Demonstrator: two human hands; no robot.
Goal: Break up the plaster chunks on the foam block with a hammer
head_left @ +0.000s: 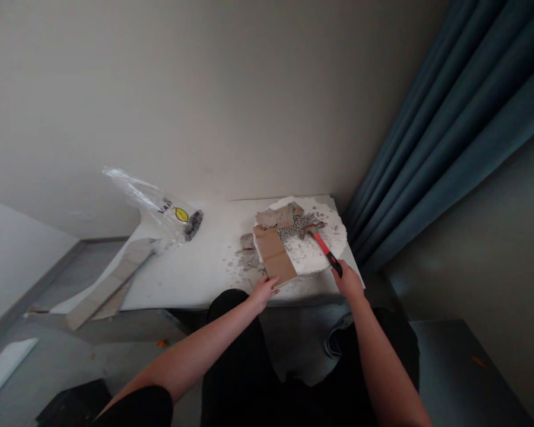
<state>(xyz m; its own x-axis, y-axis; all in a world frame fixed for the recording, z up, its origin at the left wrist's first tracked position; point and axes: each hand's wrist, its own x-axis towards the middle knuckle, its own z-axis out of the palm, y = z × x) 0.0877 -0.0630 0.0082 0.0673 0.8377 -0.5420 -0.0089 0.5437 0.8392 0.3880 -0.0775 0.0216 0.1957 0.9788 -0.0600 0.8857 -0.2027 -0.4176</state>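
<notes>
My right hand (349, 282) grips the black end of a red-and-black handled tool (324, 247), probably a small hammer, whose metal head rests in grey rubble (297, 228). My left hand (263, 293) holds the near edge of a flat tan tile piece (273, 256). That piece lies tilted across a round white plaster slab (324, 237). Behind it sits a broken, rough tile chunk (276, 217). Crumbs also lie scattered on the white board (196, 267) to the left of the slab.
A crumpled clear plastic bag (160, 209) with a yellow logo lies at the board's back left. Long tile strips (109, 284) lean off its left edge. A wall stands behind the board, a teal curtain (436, 136) hangs right, and a white sheet (4, 367) lies on the floor.
</notes>
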